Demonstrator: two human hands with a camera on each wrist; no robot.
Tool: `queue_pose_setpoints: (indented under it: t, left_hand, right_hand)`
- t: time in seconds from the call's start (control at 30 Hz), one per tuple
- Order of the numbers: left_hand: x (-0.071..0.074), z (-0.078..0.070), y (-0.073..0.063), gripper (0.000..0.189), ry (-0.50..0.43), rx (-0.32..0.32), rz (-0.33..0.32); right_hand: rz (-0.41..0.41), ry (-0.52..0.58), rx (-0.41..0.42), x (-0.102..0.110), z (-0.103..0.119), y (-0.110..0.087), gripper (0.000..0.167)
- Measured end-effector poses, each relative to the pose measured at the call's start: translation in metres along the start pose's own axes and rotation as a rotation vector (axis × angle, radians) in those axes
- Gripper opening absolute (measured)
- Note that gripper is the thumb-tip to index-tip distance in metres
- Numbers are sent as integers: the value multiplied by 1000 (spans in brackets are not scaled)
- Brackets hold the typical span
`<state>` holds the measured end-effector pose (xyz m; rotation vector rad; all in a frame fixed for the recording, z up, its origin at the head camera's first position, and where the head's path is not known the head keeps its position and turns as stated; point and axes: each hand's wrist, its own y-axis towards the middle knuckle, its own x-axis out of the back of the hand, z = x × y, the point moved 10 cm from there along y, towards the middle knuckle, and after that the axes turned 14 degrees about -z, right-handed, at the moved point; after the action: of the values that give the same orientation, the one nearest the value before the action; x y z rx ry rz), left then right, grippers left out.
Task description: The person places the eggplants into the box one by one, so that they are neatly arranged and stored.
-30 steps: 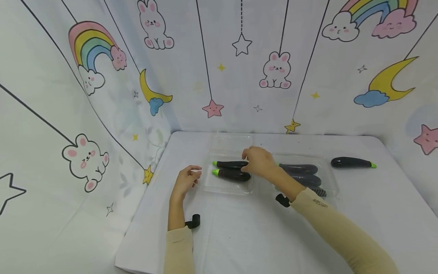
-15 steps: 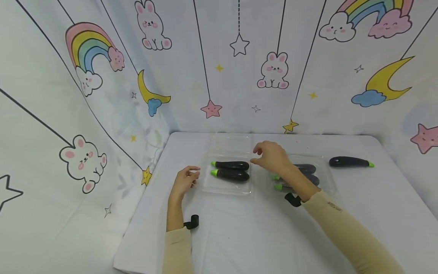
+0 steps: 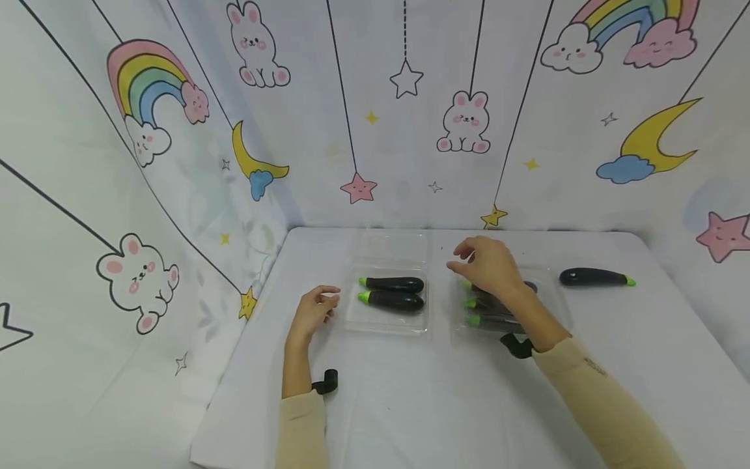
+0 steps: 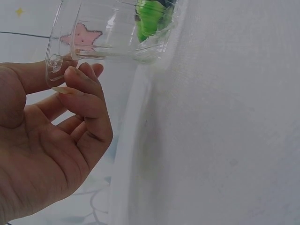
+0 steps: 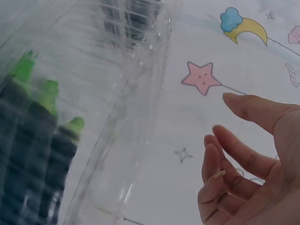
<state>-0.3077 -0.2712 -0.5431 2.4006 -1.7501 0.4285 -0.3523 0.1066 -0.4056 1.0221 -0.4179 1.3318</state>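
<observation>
Two dark eggplants, the upper one (image 3: 394, 284) and the lower one (image 3: 394, 301), lie side by side in a clear plastic box (image 3: 383, 324), green ends to the left. Its lid (image 3: 394, 246) is folded back behind it. Beside the box's left edge is my left hand (image 3: 310, 314), fingers loosely bent and holding nothing; in the left wrist view the rim (image 4: 52, 65) overlaps the fingertips, and I cannot tell whether they touch. My right hand (image 3: 489, 264) hovers above a second clear box (image 3: 559, 306), fingers loosely bent, nothing in them. Several eggplants (image 5: 28, 140) show through that box's plastic.
Another eggplant (image 3: 596, 277) lies loose on the white table (image 3: 410, 404), right of the second box, green end to the right. A white cloth printed with rabbits, stars and rainbows (image 3: 398, 143) hangs behind the table and along its left side.
My right hand has moved right, from the right ends of the eggplants in the left box to over the second box. My left hand has stayed by the left box's edge.
</observation>
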Motion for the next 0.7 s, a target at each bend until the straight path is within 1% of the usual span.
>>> queue_pose_setpoints:
  t: [0.17,0.3,0.43,0.7]
  left_hand:
    - [-1,0,0,31,6,2,1]
    - [1,0,-1,30,11,1,-10]
    - [2,-1,-1,31,12,-1,-14]
    - [0,3,-2,31,-5,14,-1]
  right_hand:
    - [-41,6,-7,8,-15,-1,34]
    - [-83,25,-2,19,-21,-1,33]
    - [-121,42,-14,31,-29,-3,32]
    - [-162,63,-76,55,-53,-11,35]
